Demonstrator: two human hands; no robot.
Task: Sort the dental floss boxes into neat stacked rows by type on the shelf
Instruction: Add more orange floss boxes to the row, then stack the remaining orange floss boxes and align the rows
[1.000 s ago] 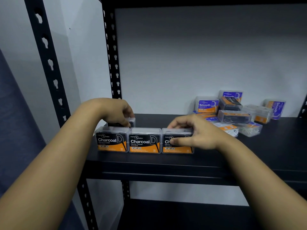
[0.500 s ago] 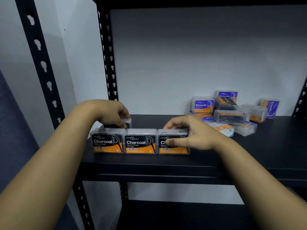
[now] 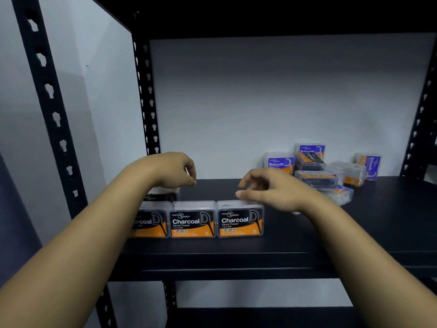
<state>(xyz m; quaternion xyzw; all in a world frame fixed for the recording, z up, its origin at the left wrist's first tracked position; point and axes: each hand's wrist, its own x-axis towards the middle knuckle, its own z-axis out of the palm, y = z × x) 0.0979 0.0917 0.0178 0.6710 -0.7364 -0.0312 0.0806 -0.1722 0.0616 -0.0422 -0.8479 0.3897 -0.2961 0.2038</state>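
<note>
Three black-and-orange Charcoal floss boxes stand in a row at the front left of the black shelf [image 3: 307,240]: a left box [image 3: 151,221] partly hidden by my forearm, a middle box [image 3: 192,222] and a right box [image 3: 240,220]. Another dark box [image 3: 164,195] sits behind the left one. My left hand [image 3: 172,171] hovers above that back box with fingers loosely curled, holding nothing. Just above the right box's top edge, my right hand [image 3: 267,188] also holds nothing, its fingers relaxed.
A loose pile lies at the back right: purple Smooth boxes [image 3: 279,162], [image 3: 369,164], Charcoal boxes [image 3: 315,179] and clear-sided boxes [image 3: 347,172]. Black perforated uprights [image 3: 146,95] frame the shelf. A white wall stands behind and a lower shelf [image 3: 260,317] below.
Both hands have let go and lifted: the left rose off the back box, the right came off the front of the right Charcoal box. The view has tilted slightly.
</note>
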